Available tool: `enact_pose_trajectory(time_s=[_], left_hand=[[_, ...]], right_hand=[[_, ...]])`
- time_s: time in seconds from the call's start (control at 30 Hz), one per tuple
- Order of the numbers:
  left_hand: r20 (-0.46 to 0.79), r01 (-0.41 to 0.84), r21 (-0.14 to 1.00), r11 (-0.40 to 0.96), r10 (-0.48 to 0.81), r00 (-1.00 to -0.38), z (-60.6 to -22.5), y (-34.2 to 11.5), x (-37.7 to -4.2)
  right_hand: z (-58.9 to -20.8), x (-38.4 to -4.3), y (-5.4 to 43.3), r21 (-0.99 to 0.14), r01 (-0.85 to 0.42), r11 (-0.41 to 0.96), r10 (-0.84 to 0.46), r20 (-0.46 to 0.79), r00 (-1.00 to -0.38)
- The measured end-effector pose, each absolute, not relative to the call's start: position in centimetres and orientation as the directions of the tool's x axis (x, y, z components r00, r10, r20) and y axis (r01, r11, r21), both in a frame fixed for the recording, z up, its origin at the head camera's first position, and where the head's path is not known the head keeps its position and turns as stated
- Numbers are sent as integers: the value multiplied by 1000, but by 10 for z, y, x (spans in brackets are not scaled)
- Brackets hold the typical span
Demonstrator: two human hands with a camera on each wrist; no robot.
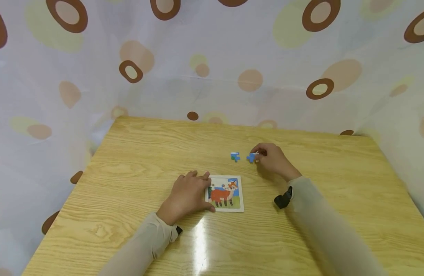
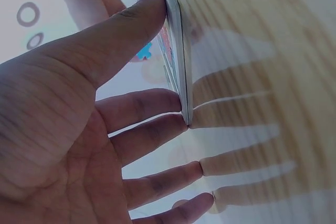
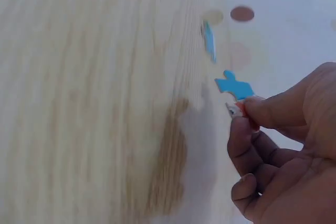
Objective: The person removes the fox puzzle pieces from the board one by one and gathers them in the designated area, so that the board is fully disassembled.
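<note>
A fox jigsaw puzzle in a white-bordered board (image 1: 242,199) lies on the table, with a bare patch at its upper left. My left hand (image 1: 188,193) holds the board by its left side, thumb on the near corner and fingers at the far corner. In the left wrist view, the thumb (image 2: 131,30) and two fingertips meet the board's edge (image 2: 181,61). My right hand (image 1: 272,159) pinches a blue puzzle piece (image 3: 234,86) with an orange and white part, just above the table. Left of it lies another blue puzzle piece (image 1: 235,156) with some green.
The wood-grain table (image 1: 146,145) is enclosed by a white curtain (image 1: 219,50) with brown, tan and green spots at the back and sides. A bright reflection crosses the table in front of the board. Black bands (image 1: 283,197) sit on both wrists.
</note>
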State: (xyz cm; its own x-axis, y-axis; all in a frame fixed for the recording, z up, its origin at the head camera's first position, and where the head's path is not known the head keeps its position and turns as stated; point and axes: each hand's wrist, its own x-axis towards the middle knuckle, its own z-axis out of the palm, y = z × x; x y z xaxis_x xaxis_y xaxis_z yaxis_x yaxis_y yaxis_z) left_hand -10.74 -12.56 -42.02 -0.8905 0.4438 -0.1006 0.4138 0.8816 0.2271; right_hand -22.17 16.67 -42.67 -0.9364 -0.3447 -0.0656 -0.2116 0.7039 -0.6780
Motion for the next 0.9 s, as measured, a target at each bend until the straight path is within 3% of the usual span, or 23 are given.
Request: enact_pose_trajectory(time_s=[0.27,0.9], left_hand=[[-105,411,235,881,443,-890,-421,-125,-106],[-101,413,219,884,441,-892,-420,-127,-108]], right_hand=[[-438,-235,171,-685,-192,702,-278,-16,-961],[-448,-234,162,-641,-256,724,-300,42,-953]])
